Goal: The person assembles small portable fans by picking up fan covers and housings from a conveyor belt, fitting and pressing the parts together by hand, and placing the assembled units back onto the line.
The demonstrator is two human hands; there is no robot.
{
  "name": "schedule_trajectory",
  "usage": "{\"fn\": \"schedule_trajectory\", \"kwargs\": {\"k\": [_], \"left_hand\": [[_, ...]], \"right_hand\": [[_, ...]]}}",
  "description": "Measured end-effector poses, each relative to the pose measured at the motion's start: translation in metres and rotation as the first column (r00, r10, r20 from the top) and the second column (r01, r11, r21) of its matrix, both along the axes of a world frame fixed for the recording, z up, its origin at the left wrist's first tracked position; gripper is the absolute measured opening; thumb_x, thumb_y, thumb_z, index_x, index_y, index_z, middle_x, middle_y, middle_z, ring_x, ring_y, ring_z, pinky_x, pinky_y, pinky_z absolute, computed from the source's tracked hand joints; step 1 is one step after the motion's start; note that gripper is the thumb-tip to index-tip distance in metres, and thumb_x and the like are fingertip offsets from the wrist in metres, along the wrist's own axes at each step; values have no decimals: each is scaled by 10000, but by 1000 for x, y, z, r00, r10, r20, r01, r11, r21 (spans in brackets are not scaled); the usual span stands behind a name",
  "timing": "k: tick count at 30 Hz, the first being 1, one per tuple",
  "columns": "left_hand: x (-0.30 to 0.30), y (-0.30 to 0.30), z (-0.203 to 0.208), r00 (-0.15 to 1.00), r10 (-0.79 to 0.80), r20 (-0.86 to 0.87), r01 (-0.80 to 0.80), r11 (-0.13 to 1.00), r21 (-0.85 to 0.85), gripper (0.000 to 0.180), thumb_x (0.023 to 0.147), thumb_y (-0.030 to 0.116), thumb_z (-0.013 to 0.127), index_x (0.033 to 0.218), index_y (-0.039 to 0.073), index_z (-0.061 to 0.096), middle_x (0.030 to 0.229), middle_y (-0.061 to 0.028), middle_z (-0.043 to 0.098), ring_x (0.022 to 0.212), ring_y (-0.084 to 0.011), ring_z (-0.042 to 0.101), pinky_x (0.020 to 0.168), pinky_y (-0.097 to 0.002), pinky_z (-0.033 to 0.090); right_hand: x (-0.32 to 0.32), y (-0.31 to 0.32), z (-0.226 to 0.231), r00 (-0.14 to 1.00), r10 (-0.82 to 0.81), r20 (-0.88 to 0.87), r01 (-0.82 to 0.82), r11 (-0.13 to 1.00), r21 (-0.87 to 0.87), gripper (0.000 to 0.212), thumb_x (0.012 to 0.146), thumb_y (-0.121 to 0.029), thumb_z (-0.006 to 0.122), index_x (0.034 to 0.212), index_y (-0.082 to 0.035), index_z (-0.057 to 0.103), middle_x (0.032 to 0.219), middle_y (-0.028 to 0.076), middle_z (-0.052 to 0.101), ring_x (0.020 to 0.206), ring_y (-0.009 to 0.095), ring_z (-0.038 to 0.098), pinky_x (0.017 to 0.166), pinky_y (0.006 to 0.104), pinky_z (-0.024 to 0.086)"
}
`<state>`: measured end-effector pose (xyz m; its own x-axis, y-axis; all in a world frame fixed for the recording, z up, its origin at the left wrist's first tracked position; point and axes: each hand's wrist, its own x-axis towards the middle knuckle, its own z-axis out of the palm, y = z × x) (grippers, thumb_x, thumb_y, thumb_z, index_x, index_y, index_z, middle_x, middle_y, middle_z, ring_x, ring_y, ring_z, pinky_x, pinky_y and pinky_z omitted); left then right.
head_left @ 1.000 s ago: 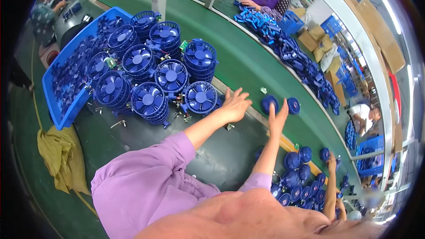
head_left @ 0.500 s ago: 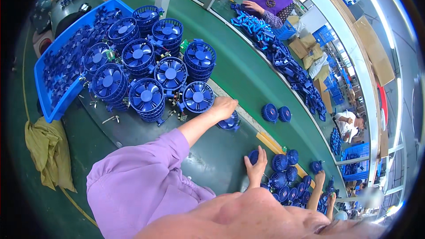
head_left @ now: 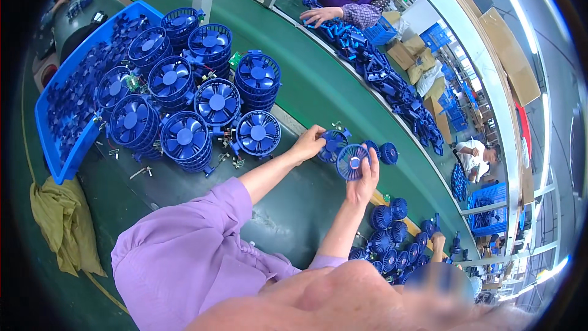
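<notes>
My left hand (head_left: pixel 307 146) is closed on the edge of a blue fan body (head_left: pixel 331 146) with blades inside and a small circuit board at its rim. Close to its right, my right hand (head_left: pixel 365 179) grips a round blue fan grille (head_left: pixel 352 163) with a pale disc in its centre. The grille is tilted and overlaps the fan body in the picture; whether they touch I cannot tell. Left of my hands stand several stacks of blue fan housings with blades (head_left: pixel 258 132), loose wires and small boards among them.
A blue bin (head_left: pixel 46 119) full of dark blue parts stands at far left. Assembled round fans (head_left: pixel 381 241) crowd the right side, near another person's hand (head_left: pixel 438 243). A green belt (head_left: pixel 306 99) runs behind, and beyond it a person in purple sits by heaped blue parts (head_left: pixel 392 95).
My right hand has moved up and left from the lower fans, bringing a grille. My left hand has drawn the fan body out toward the right. The view has shifted slightly.
</notes>
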<state>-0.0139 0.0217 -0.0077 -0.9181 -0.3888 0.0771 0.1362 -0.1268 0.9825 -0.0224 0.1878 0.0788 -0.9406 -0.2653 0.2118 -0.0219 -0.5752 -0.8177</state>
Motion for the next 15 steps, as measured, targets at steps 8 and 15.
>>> {"fn": "schedule_trajectory", "kwargs": {"k": [8, 15], "left_hand": [[21, 6, 33, 972, -204, 119, 138, 899, 415, 384, 936, 401, 557, 1173, 100, 570, 1010, 4, 627, 906, -97, 611, 737, -273, 502], [12, 6, 21, 905, -352, -237, 365, 360, 859, 445, 928, 488, 532, 1115, 92, 611, 1035, -66, 657, 923, -191, 648, 813, -382, 539]], "right_hand": [[-8, -35, -19, 733, -83, -676, 559, 639, 528, 234, 871, -11, 554, 1093, -18, 630, 1128, 159, 618, 1063, 280, 592, 919, 372, 466], [4, -39, -15, 602, 219, -768, 632, 456, 626, 441, 857, -175, 604, 1275, -54, 531, 1269, 179, 526, 1212, 359, 445, 1033, 443, 344]]}}
